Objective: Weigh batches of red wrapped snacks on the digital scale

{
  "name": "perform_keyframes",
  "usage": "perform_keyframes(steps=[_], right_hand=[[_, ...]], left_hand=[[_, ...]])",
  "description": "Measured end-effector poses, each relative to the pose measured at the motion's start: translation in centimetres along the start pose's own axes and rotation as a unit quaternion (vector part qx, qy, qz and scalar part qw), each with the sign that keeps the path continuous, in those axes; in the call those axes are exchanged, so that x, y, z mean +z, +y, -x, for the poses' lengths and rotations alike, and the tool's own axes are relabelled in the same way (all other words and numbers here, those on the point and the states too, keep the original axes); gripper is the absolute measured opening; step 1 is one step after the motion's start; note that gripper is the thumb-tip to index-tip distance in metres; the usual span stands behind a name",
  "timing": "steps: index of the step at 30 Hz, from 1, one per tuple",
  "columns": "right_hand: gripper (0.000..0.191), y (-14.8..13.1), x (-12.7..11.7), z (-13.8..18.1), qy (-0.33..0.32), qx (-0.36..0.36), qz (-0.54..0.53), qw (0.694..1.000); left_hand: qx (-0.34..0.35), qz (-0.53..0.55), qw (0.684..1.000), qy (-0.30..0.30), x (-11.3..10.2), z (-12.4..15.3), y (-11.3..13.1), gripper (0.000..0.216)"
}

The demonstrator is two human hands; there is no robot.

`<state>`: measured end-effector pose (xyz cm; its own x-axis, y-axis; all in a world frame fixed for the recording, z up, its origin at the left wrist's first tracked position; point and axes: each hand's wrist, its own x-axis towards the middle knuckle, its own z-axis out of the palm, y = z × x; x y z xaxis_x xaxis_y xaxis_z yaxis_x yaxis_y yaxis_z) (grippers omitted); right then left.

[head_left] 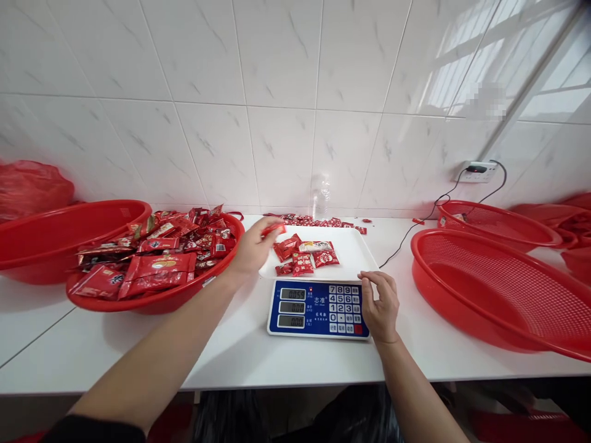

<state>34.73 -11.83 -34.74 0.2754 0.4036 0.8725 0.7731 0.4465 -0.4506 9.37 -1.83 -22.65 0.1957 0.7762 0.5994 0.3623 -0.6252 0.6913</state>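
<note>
My left hand (253, 249) is closed on a small red packet (276, 229), held over the left rim of the scale's white tray (357, 252). On that tray lie several red snack packets (302, 263), one of them with a white and yellow label. The digital scale (318, 311) has a blue front panel with number keys and three displays; the top one appears to show 0.059. Beside its right edge rests my right hand (381, 304), fingers loosely bent at the tray's corner and holding nothing. A red basket (184, 301) heaped with red packets stands left of my left hand.
Behind the scale, small red packets (305, 219) lie along the wall by a clear plastic container (321, 197). Red baskets stand at far left (28, 246) and right (462, 295). A black cable (406, 237) runs from the wall socket (475, 172) toward the scale.
</note>
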Motion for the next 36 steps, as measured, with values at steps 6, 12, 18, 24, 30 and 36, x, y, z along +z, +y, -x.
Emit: perform_keyframes(steps=[6, 12, 18, 24, 30, 36], right_hand=[[0.015, 0.0, -0.1, -0.2, 0.0, 0.023, -0.001, 1.0], [0.017, -0.1, -0.2, -0.1, 0.002, 0.026, -0.003, 1.0], [0.016, 0.0, -0.3, -0.1, 0.009, 0.027, -0.006, 1.0], [0.014, 0.1, 0.2, 0.2, 0.014, 0.008, -0.008, 1.0], [0.015, -0.3, 0.5, -0.2, 0.0, -0.035, 0.036, 0.999], [0.035, -2.6, 1.7, -5.0, -0.238, -0.025, 0.056, 0.969]], left_hand=[[-0.069, -0.078, 0.973, 0.204, -4.0, 8.3, -4.2, 0.027], [0.01, -0.187, 0.976, 0.111, -2.8, 13.0, -6.1, 0.023], [-0.044, -0.163, 0.981, 0.099, -2.3, 13.1, -7.2, 0.026], [-0.099, -0.131, 0.98, 0.115, -2.8, 13.6, -7.2, 0.032], [-0.086, -0.09, 0.982, 0.145, -3.2, 12.6, -6.3, 0.037], [0.005, -0.045, 0.988, 0.147, -2.9, 7.4, -5.5, 0.026]])
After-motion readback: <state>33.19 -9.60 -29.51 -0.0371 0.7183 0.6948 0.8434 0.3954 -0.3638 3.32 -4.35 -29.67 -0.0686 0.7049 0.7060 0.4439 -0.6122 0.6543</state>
